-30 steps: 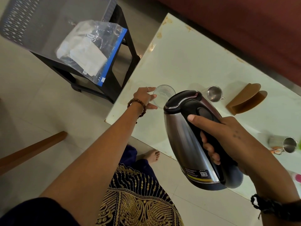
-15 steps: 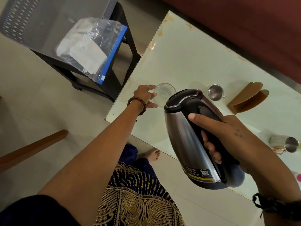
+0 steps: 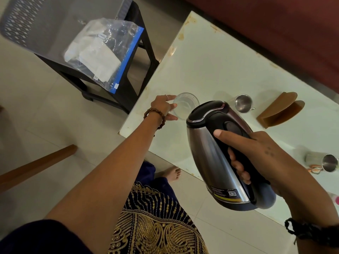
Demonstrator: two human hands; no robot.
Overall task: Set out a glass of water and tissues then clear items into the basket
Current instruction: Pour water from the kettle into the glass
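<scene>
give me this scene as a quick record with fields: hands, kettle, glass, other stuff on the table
left hand: grips the clear glass standing on the table
right hand: holds the electric kettle by its handle
kettle: in the air, tilted toward the glass, lid shut
glass contents: cannot tell
table items: small steel cup, brown napkin holder, steel tumbler lying on its side
beside table: zip bag on a black stool

The kettle (image 3: 218,143) tips further in the right hand (image 3: 260,154), its lid end dipping closer to the glass (image 3: 186,105); beside that glass, the left hand's (image 3: 163,107) grip is unchanged.
</scene>
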